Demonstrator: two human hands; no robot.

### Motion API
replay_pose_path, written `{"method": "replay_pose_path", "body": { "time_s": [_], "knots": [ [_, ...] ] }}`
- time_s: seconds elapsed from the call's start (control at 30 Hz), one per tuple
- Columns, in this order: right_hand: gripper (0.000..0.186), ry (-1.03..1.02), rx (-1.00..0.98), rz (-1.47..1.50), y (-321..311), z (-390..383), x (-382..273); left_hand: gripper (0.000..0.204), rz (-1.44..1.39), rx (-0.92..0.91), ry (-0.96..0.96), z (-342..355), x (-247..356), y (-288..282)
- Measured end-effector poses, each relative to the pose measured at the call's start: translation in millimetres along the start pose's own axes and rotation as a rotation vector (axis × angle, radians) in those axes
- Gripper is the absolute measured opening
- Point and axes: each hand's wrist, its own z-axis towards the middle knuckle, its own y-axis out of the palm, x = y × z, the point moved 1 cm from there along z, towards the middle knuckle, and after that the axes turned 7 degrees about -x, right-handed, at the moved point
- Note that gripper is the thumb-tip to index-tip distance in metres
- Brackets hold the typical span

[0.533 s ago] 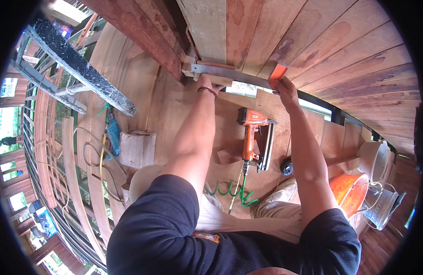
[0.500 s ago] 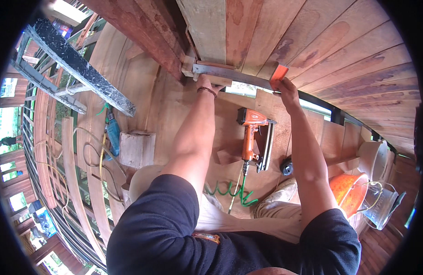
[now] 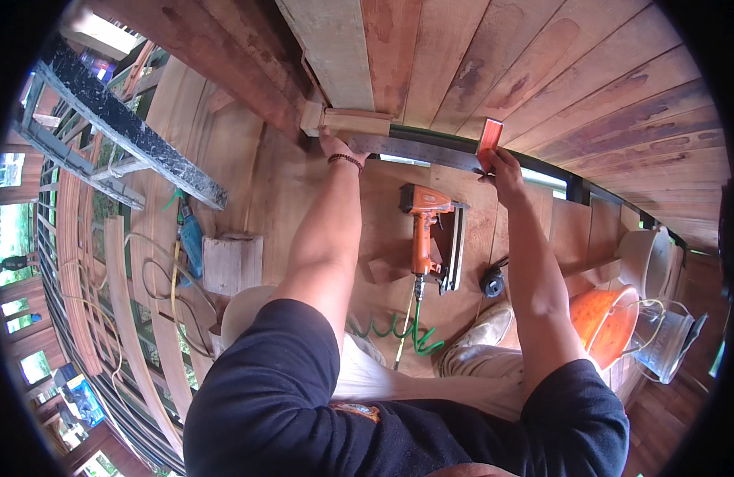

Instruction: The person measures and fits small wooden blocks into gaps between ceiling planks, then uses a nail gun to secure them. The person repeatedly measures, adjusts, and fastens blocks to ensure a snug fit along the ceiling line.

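My right hand (image 3: 504, 173) grips the orange handle of a try square (image 3: 489, 137), closed round it. Its long steel blade points left, in front of the narrow gap under the plank wall, and its far end comes close to my left wrist. My left hand (image 3: 335, 146) is closed on the near edge of a short wooden board (image 3: 356, 122) set at the foot of the wall; some of its fingers are hidden. A small wood block (image 3: 311, 118) sits at the board's left end, in the corner by a thick beam.
An orange nail gun (image 3: 424, 226) with a green coiled hose lies on the wooden floor between my arms. To its right is a black round tool (image 3: 493, 281). Buckets (image 3: 607, 324) stand at the right. At left are a blue power tool (image 3: 190, 238), a wood block (image 3: 233, 264) and a paint-spattered ladder (image 3: 136, 119).
The square has shifted right and off the short board, which its blade overlapped before. Its handle now stands more upright. My left hand stays at the board.
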Motion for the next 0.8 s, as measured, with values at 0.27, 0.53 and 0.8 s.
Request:
{"method": "replay_pose_path", "body": {
  "time_s": [0.27, 0.53, 0.8],
  "knots": [
    [0.020, 0.119, 0.034, 0.024, 13.1, 4.4, 21.9, 0.098, -0.031, -0.106, 0.070, -6.3, -1.6, -6.7],
    [0.017, 0.113, -0.031, 0.113, 39.4, 7.6, 26.1, 0.108, -0.101, -0.188, 0.060, -15.8, 2.5, -14.9],
    [0.017, -0.107, -0.080, 0.024, 61.2, 7.6, 5.0, 0.102, -0.047, -0.129, 0.014, -22.3, -0.8, -0.3]
  ]
}}
